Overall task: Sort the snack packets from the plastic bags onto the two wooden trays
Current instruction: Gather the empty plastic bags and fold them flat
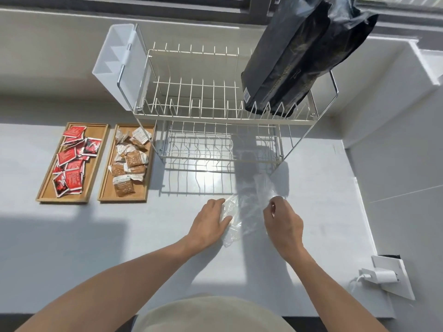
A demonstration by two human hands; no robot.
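Observation:
Two wooden trays lie side by side on the white counter at the left. The left tray (46,188) holds several red snack packets (72,156). The right tray (105,190) holds several brown and white snack packets (130,161). A clear, crumpled plastic bag (247,207) lies on the counter in front of the rack. My left hand (209,222) rests flat on the bag's left edge. My right hand (284,222) pinches the bag's upper right part between thumb and fingertips. I see no packets inside the bag.
A two-tier white wire dish rack (215,111) stands behind the bag, with a white plastic caddy (115,61) on its left end and a large black pouch (302,51) on its upper tier. A white plug and socket plate (383,275) sit at the counter's right front.

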